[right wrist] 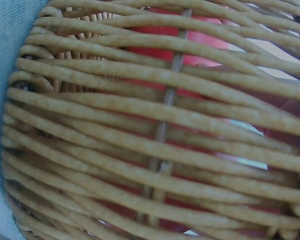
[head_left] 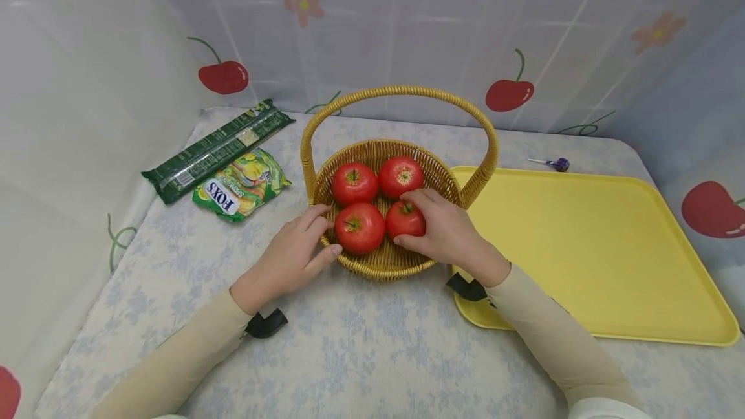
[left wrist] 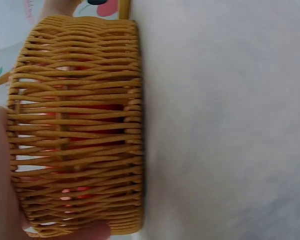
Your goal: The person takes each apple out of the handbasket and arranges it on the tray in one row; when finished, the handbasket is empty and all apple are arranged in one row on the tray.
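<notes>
A woven basket (head_left: pixel 384 270) with a tall arched handle holds red apples: two at the back, a front-left apple (head_left: pixel 360 229) and a front-right apple (head_left: pixel 405 219). My right hand (head_left: pixel 445 228) reaches over the right rim and grips the front-right apple, fingers over its top and thumb at its near side. At the left rim, my left hand (head_left: pixel 293 257) holds the basket, fingertips over the edge beside the front-left apple and thumb at the outer wall. The left wrist view shows the basket's side (left wrist: pixel 80 150) close up. Through the weave (right wrist: pixel 140 115), red shows in the right wrist view.
A yellow tray (head_left: pixel 582 257) lies at the right, its left edge close by the basket. Behind it is a wrapped lollipop (head_left: pixel 560 164). A long dark green packet (head_left: pixel 218 150) and a green FOX'S sweets bag (head_left: pixel 241 186) lie at the back left. Printed curtains enclose the table.
</notes>
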A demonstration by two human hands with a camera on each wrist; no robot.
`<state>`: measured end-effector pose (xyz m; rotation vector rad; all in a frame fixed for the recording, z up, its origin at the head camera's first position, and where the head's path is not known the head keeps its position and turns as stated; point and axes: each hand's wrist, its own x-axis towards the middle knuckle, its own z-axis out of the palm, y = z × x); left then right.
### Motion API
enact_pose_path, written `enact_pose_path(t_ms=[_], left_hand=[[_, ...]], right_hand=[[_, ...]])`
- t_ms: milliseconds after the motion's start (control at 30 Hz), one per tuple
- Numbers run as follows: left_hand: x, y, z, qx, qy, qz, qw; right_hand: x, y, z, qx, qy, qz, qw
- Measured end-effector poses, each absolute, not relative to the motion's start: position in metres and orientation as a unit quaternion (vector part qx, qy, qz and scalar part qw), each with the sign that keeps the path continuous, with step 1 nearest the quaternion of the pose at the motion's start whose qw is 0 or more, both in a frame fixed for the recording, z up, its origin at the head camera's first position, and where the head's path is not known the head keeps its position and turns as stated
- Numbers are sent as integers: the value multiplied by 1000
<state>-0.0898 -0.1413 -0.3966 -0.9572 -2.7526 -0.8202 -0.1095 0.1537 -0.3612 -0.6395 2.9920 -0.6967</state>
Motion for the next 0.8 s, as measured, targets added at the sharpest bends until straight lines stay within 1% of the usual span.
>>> enact_pose_path(t_ms=[200,667,800], left_hand=[[-94,-141,-408,-336,-888,-294,114],[-100,-139,-427,-341,-860,-331,183],[-102,-139,-430,-346,-852,-340,195]], right_hand=[[-110,153,-360,-198,955,-221,8],[-110,153,-361,-200,955,-219,7],[-111,153,-361,-199,955,-220,10]])
